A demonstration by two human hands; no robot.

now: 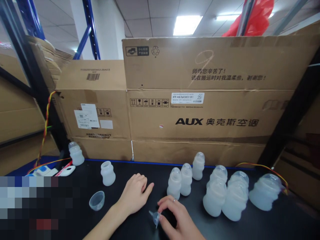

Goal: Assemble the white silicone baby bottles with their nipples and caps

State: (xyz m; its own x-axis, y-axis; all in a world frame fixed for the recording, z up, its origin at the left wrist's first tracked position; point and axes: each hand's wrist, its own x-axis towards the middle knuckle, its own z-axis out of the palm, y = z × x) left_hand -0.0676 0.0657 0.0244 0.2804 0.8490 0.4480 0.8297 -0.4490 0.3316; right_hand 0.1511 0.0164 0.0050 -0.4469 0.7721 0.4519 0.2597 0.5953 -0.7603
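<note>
My right hand (175, 216) is at the bottom middle, fingers pinched on a small clear teat piece (155, 218) just above the black table (125, 230). My left hand (135, 195) rests on the table beside it, fingers curled loosely, with nothing seen in it. An uncapped white bottle (107, 173) stands left of the left hand, and a loose clear dome cap (97, 200) lies in front of that bottle. Several capped white bottles (186, 178) stand to the right of my hands, the nearest pair just beyond my right fingers.
Larger capped bottles (236, 196) cluster at the right, one (265, 192) tipped over. Another capped bottle (76, 153) stands at the far left by twisted wires (45, 130). Big cardboard boxes (212, 110) wall off the back. A pixelated patch covers the lower left.
</note>
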